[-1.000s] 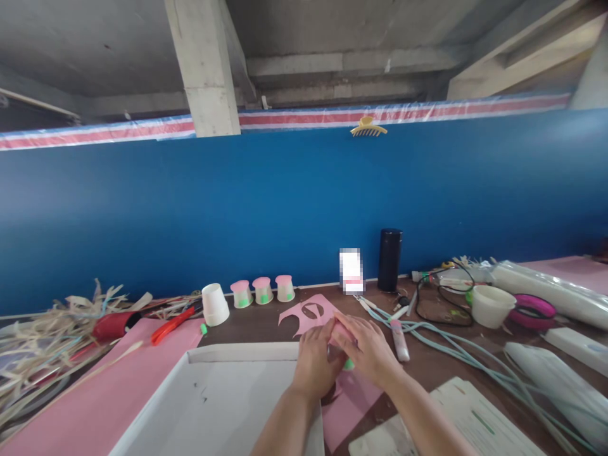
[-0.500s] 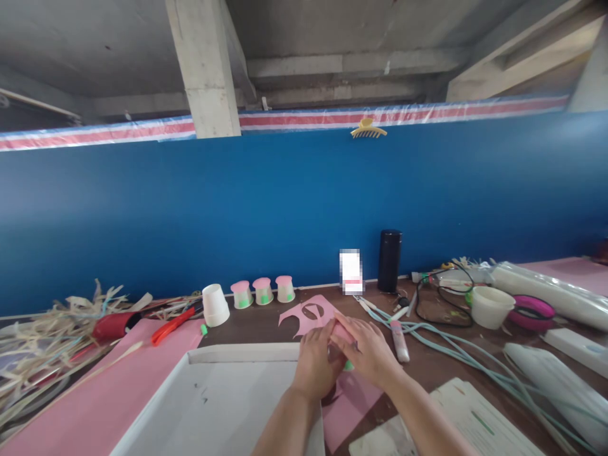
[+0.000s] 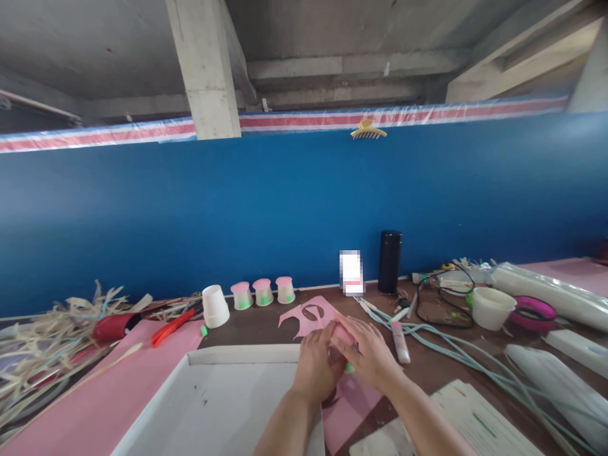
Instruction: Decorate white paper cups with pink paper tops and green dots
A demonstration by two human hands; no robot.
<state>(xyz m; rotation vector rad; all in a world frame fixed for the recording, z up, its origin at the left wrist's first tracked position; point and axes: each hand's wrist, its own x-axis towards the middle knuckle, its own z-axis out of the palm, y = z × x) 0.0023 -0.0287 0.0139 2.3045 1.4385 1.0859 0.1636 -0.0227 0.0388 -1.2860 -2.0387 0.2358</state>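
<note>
My left hand [image 3: 317, 361] and my right hand [image 3: 368, 351] are closed together around a small paper cup with a pink paper top [image 3: 339, 334]. Fingers hide most of it; a bit of green shows under the right palm. Beneath the hands lies a pink paper sheet [image 3: 354, 405]. Just beyond them is a pink paper scrap [image 3: 304, 316] with round holes cut out. Three small cups with pink tops and green patches stand in a row by the blue panel: a left cup [image 3: 242, 297], a middle cup [image 3: 263, 293] and a right cup [image 3: 285, 291].
A white tray [image 3: 237, 405] lies left of my hands, with stacked white cups [image 3: 215, 307] behind it. Red-handled pliers [image 3: 173, 327] rest on pink sheets [image 3: 118, 392]. To the right are a glue tube [image 3: 399, 342], pale cords [image 3: 456, 345], a black flask [image 3: 390, 263] and a white tub [image 3: 491, 308].
Almost nothing differs. Both hands keep their hold on the cup in the same place, with only a very slight shift of the fingers.
</note>
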